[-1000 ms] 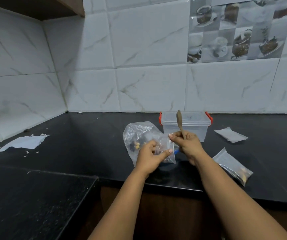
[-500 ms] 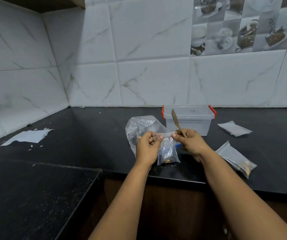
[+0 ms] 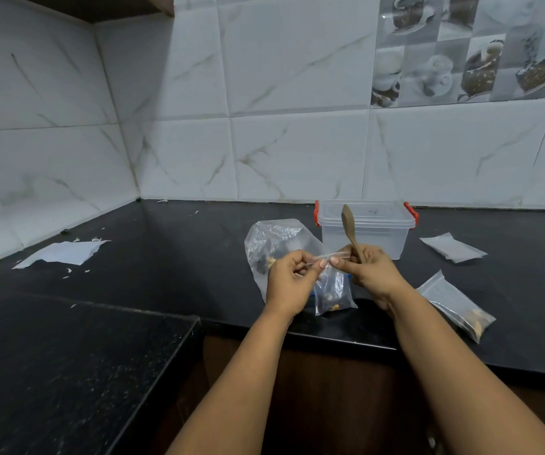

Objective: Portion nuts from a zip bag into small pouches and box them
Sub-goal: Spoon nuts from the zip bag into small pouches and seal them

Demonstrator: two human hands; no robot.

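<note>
A: Left hand, centre of frame, is pinching the top strip of a small pouch between thumb and fingertips. Right hand is pinching the other end of the same strip, fingers curled.

B: And the wooden spoon?

A: It is sticking up out of the right fist, handle tucked under the fingers, likely parked there so the scoop is ready for the next portion.

B: Why is the pouch hanging?

A: Nuts are sitting at its bottom, so the strip is staying taut and flat for pressing shut, I judge. Sealing looks to be the step in hand.

B: The source?

A: The big zip bag is slumping just behind the left hand. The lidded box with red clips is standing behind the hands, near the wall.

B: Finished ones?

A: One filled pouch is lying at lower right on the black counter, not boxed yet; a flat pouch is waiting further back, contents unclear.
</note>
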